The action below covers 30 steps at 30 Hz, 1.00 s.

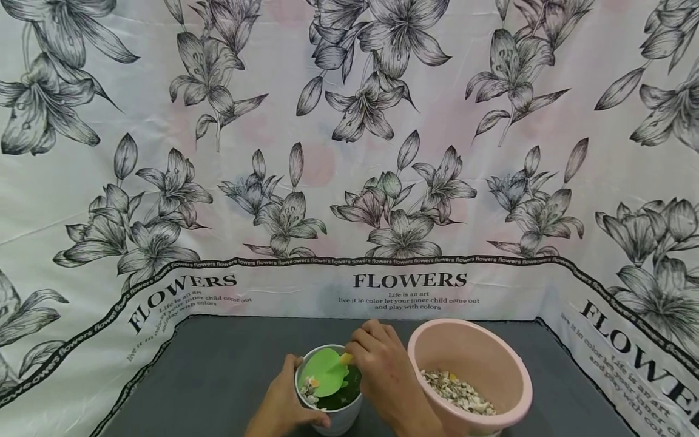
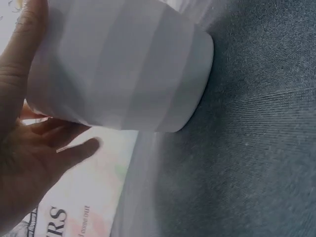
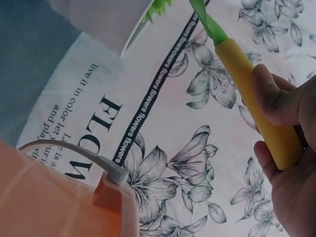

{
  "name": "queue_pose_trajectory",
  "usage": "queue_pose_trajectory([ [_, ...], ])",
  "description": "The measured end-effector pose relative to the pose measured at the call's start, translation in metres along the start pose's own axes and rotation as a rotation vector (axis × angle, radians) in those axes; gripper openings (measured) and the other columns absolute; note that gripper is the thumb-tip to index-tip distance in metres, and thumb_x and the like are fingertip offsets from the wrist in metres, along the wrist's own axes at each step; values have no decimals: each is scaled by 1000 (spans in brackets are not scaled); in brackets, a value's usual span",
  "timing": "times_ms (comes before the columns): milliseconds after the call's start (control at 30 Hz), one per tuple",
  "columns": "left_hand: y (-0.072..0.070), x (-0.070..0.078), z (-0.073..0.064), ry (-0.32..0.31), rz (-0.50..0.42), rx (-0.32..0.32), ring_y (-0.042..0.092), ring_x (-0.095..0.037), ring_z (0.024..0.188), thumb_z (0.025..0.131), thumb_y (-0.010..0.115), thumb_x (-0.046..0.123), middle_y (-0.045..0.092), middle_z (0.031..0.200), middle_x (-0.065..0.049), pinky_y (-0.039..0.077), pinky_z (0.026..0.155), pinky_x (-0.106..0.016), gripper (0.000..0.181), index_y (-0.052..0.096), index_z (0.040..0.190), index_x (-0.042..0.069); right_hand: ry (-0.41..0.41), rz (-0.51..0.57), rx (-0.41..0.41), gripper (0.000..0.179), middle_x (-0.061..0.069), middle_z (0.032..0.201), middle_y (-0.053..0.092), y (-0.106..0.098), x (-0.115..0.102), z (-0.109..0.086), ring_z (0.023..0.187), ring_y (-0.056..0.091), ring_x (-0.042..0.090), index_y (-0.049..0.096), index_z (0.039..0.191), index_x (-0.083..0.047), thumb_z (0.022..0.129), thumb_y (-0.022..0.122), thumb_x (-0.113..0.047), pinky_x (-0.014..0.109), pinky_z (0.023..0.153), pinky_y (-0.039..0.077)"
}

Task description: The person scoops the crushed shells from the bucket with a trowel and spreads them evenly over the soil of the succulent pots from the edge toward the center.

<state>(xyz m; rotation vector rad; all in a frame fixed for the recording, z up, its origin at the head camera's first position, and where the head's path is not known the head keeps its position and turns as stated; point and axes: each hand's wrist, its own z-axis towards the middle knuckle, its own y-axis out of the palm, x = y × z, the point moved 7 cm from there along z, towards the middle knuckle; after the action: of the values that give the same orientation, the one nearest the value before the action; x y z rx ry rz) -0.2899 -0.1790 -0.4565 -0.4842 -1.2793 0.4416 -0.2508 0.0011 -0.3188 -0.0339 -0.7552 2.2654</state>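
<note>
My left hand [image 1: 289,397] grips a small white pot [image 1: 341,419] at its left side, thumb near the front and fingers toward the back rim. In the left wrist view the pot [image 2: 128,64] shows a ribbed wall and stands on the grey surface. My right hand [image 1: 384,370] holds a toy-like trowel by its yellow handle [image 3: 259,103]. The green trowel blade [image 1: 323,371] is tilted over the pot's mouth, with pale pebbles [image 1: 309,390] by its lower left edge. Dark green stuff [image 1: 344,394] shows inside the pot, and green spiky leaves [image 3: 158,9] at its rim in the right wrist view.
A larger pink bucket [image 1: 508,364] stands right beside my right hand, partly filled with pale pebbles [image 1: 459,394]. Both containers are on a dark grey tabletop [image 1: 218,370]. A white flower-printed cloth [image 1: 273,121] hangs behind and along the sides.
</note>
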Motion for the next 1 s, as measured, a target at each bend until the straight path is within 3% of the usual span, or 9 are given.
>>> queue_pose_trajectory([
  [267,-7,1,-5,-24,48,-51,60,-21,106,58,95,58,58,126,-16,59,88,-44,124,43,150,-7,-12,-8,7,28,-7,83,71,-4,-2,2,90,60,13,77,80,-15,62,91,2,31,86,54],
  [467,-6,-5,-10,-18,78,-16,52,-7,87,60,100,49,55,107,-6,54,70,-26,93,56,126,1,-26,4,7,23,-6,86,72,-7,-2,0,91,60,14,79,83,-14,69,89,0,32,86,54],
  [533,1,-18,-7,-6,65,-10,53,-10,88,61,101,47,54,106,-8,54,72,-30,90,54,123,1,-29,0,18,21,-6,86,72,-10,-1,-2,91,60,14,78,84,-15,70,87,-1,32,85,53],
  [667,28,-67,3,-88,16,-52,58,-14,99,64,97,57,52,116,-8,58,81,-39,96,50,131,7,-21,-3,76,19,-4,87,72,-25,9,-9,89,59,16,78,84,-12,69,84,-2,34,80,51],
  [733,35,-75,5,-121,20,-65,59,-18,102,65,96,60,51,119,-9,58,84,-47,100,48,135,7,-5,-8,131,15,-2,87,73,-37,19,-12,87,59,18,78,84,-11,70,81,-5,34,76,50],
  [767,36,-72,5,-129,32,-72,58,-21,103,66,96,59,50,119,-11,58,86,-51,102,47,138,5,12,-11,143,14,-1,87,73,-44,25,-13,87,59,19,79,85,-10,71,81,-7,35,76,50],
  [833,28,-49,1,-111,77,-65,56,-29,103,66,97,56,49,119,-17,56,86,-60,108,46,141,-2,42,-31,166,13,0,87,74,-57,38,-15,86,60,21,79,87,-9,74,80,-10,37,75,50],
  [933,8,-1,-10,-99,187,-28,49,-29,97,67,96,56,46,114,-17,53,78,-56,111,45,144,-6,97,-87,134,17,3,88,75,-77,59,-19,86,60,24,79,88,-7,72,84,-8,39,73,49],
  [1000,-4,26,-15,-94,217,13,46,-25,97,67,94,58,44,114,-13,50,77,-47,111,46,147,-1,140,-136,95,22,3,87,75,-90,74,-24,85,60,24,79,89,-7,69,88,-4,40,69,48],
])
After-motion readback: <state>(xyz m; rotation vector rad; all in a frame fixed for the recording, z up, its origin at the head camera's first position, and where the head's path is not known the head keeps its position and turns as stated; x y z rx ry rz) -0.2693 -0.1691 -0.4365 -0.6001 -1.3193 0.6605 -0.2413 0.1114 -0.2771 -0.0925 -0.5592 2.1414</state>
